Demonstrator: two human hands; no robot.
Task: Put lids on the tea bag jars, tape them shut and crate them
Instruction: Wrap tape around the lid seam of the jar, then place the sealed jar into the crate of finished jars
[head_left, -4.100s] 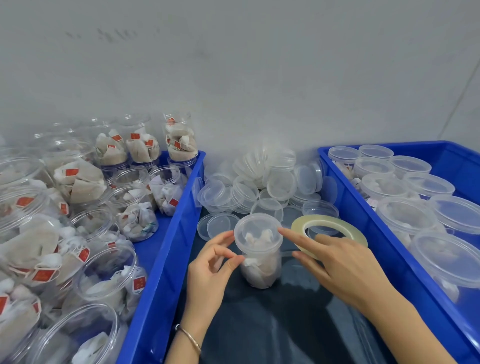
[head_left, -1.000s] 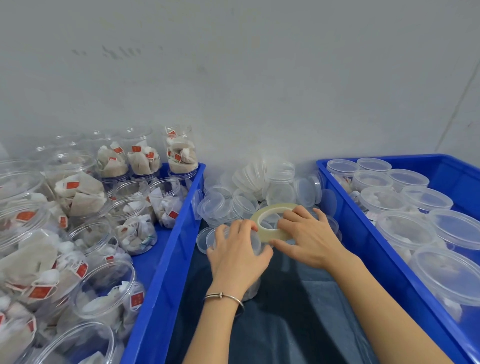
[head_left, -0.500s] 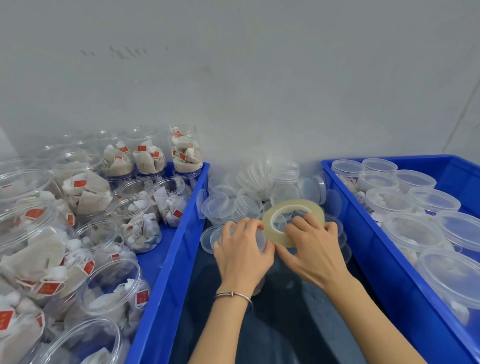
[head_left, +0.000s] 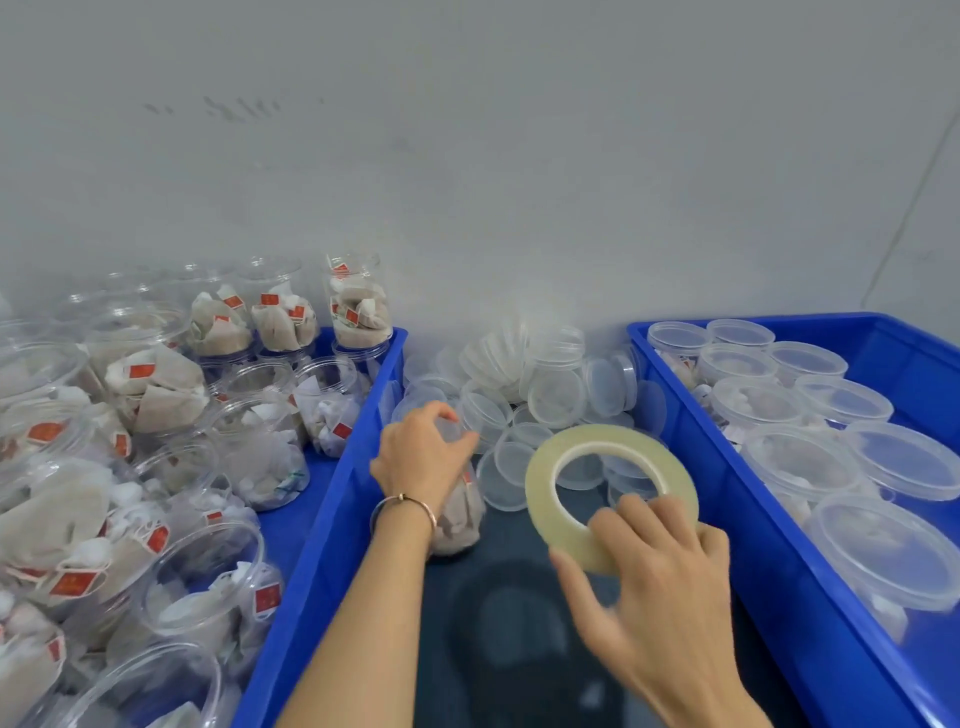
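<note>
jar: I see one tea bag jar (head_left: 460, 512) standing on the dark surface (head_left: 519, 649) between the two blue crates, close to the left one; mostly hidden behind my view of the hand, lid not readable.
left hand: left hand (head_left: 415, 457) sits over the jar top, fingers curled round it and gripping; bracelet (head_left: 402, 506) on the wrist.
tape: tape roll (head_left: 610, 496), translucent yellowish ring, tilted, held up just right of the jar, apart from it.
right hand: right hand (head_left: 660, 592) pinches the roll's lower rim, fingers on the near face, thumb spread out underneath.
lids: loose clear lids (head_left: 545, 395) heaped against the wall behind jar and roll.
left crate: left blue crate (head_left: 332, 499) packed with open jars (head_left: 260, 447) of tea bags, red tags showing.
right crate: right blue crate (head_left: 769, 519) holds lidded jars (head_left: 800, 457); can't tell if they're taped.
wall: plain grey wall (head_left: 467, 182) behind everything.
</note>
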